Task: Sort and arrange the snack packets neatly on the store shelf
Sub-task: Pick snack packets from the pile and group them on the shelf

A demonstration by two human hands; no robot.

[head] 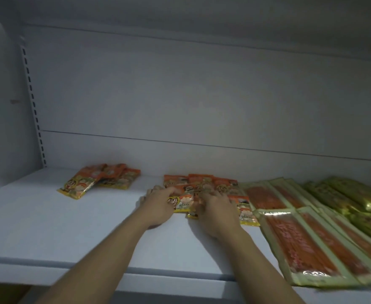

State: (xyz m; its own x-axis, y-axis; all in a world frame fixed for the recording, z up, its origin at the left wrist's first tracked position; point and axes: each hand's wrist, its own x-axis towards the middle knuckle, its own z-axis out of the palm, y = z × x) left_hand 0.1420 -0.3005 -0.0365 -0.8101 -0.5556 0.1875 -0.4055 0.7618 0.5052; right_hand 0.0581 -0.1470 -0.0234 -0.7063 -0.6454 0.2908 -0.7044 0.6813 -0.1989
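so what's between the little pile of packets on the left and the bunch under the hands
Only bare white shelf: the head view shows an open strip separating the left pile from the middle bunch.

The small snack packets (99, 179) at centre left and centre of the frame are orange at one end and yellow at the other, with a cartoon face. The long packets (300, 238) at lower right have gold borders around an orange-red middle, and the crinkled packets (355, 198) at far right are greenish gold. The shelf (48, 227) is white, and its upright (32, 102) at left carries a column of dark slots.
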